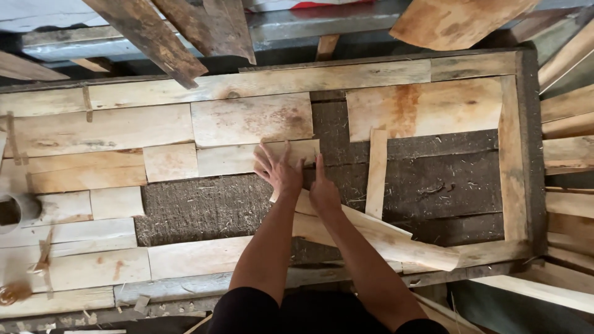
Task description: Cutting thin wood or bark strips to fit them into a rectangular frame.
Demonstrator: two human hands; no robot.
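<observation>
My left hand (276, 170) lies flat with fingers spread on a pale thin wood piece (238, 158) in the middle of a wooden frame (511, 161). My right hand (322, 188) rests beside it, index finger pointing up along that piece's right end. Under my right forearm lies a long, slanted wood strip (396, 242). A narrow upright strip (376, 173) stands just right of my hands on the dark rough mat (198, 210). Neither hand grips anything.
Several thin wood sheets (99, 130) cover the frame's left and top. A larger sheet (427, 108) sits at the upper right. Dark planks (154, 37) lean above. More boards (569, 154) stack at the right edge. A tape roll (15, 210) sits at far left.
</observation>
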